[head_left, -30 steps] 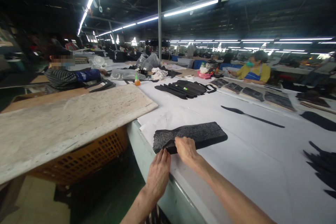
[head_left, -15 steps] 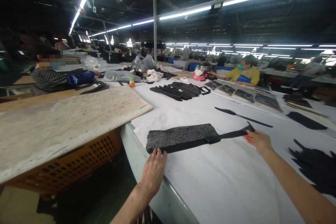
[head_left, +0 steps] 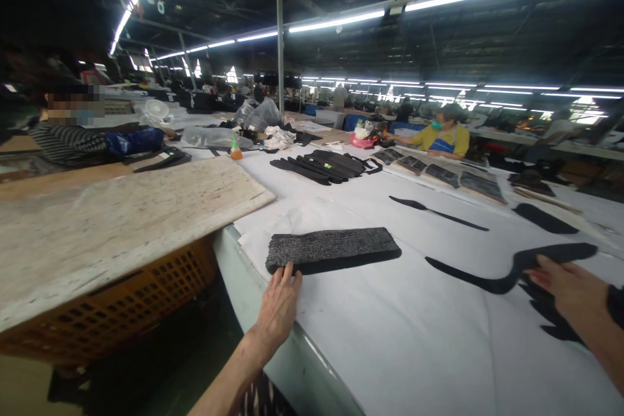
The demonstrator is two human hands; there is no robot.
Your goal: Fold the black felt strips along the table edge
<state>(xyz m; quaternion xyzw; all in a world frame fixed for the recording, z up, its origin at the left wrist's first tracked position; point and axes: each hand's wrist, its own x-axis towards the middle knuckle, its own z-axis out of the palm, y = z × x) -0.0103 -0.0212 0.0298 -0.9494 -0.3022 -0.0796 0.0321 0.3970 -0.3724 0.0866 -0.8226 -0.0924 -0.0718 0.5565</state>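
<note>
A stack of grey knitted strips with a black edge point(head_left: 336, 248) lies near the table's front edge. My left hand point(head_left: 280, 302) rests its fingertips on the stack's lower left end, fingers slightly bent and not wrapped round anything. At the right, my right hand point(head_left: 568, 286) pinches a long curved black strip point(head_left: 492, 283), whose thin end stretches left over the white surface. Under and beside that hand lies a pile of black pieces point(head_left: 556, 325), partly hidden by it. Another thin black strip point(head_left: 439, 213) lies flat beyond the stack.
A worn pale board point(head_left: 121, 221) sits at the left above an orange crate point(head_left: 127, 299). Farther back are a row of black pieces point(head_left: 322, 166), a small orange bottle point(head_left: 236, 151) and a pink bag point(head_left: 363, 138). Two people are across the tables.
My right hand has moved right, drawing the black strip off the stack and over the pile of black pieces. My left hand stays on the stack's near corner. The view has shifted slightly.
</note>
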